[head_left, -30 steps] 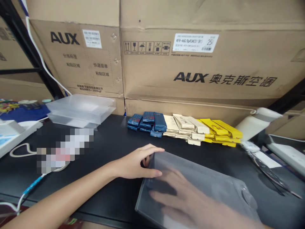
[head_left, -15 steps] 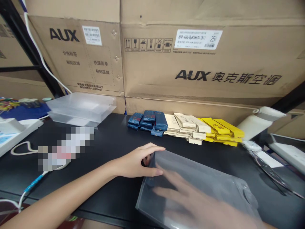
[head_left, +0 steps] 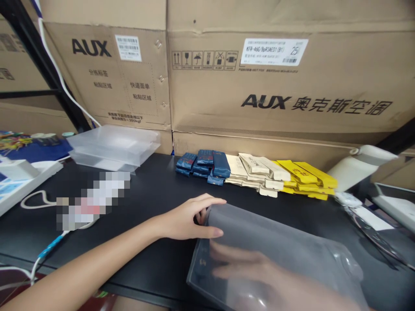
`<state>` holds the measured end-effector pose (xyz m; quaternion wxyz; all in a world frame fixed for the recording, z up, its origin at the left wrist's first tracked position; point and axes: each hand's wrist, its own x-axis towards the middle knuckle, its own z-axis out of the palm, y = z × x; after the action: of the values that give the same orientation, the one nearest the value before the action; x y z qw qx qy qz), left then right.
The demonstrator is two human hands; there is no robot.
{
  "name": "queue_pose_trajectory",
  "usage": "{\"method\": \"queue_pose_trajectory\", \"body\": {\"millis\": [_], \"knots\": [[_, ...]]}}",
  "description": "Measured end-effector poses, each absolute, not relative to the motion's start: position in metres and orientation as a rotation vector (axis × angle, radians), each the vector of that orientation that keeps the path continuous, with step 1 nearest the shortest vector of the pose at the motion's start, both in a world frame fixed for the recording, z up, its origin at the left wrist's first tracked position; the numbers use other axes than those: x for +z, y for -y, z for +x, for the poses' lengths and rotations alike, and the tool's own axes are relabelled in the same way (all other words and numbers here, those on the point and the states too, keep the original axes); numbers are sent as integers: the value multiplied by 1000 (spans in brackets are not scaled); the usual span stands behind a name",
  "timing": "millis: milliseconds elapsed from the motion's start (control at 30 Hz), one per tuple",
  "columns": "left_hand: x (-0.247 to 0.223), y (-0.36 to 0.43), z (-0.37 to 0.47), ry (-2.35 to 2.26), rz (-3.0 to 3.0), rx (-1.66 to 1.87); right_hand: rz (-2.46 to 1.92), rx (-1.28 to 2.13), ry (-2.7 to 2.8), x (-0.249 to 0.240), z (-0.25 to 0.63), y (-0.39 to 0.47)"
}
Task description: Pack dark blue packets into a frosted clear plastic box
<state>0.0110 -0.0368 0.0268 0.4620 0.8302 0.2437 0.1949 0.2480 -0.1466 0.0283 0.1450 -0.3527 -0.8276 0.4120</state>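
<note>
Left hand [head_left: 186,219] pinches a corner of the translucent grey plastic sleeve [head_left: 275,229] at its right; right hand [head_left: 249,263], fingers parted, shows through it. Black tabletop [head_left: 155,183] opens beyond both, front edge [head_left: 142,293] passing beneath left forearm [head_left: 106,259].

Packets [head_left: 254,168] behind pouch [head_left: 285,244], beside bottle [head_left: 361,168]

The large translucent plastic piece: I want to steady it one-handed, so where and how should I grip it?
Probably by the upper-left corner of the large translucent plastic piece, from the left, thumb on its near face, fingers around its edge: the bare left hand holds it so. The corner offers edges to wrap; the broad face looks smooth.
</note>
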Motion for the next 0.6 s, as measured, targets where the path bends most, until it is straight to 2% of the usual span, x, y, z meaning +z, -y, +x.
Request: {"method": "queue_pose_trajectory", "body": {"millis": [167,367,500,600], "knots": [[25,36,10,-605,2040,469,-919,1051,2419,5,259,147],[26,29,5,-620,2087,483,-1016,1011,2228,16,250,135],[30,15,-10,-706,2115,475,-1087,1204,1969,20,257,109],[36,1,-28,-780,2132,451,-1118,1447,1527,12,274,88]]}}
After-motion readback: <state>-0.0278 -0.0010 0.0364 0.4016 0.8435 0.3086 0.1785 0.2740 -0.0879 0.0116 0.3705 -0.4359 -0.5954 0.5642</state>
